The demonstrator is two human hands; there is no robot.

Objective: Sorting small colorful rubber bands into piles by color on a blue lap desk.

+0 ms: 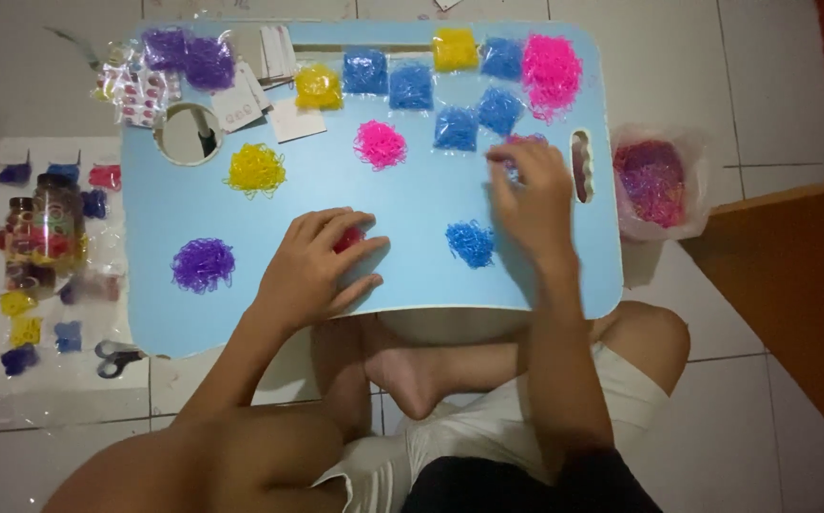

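Red bands (348, 238) bunched, no axis, under left hand (317, 271)

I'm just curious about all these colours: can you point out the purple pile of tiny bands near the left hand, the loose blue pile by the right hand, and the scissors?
Purple pile (203, 264), head view, middle of the heap.
Blue pile (471, 242), head view, centre of the heap.
Scissors (115, 358), head view, on the handles.
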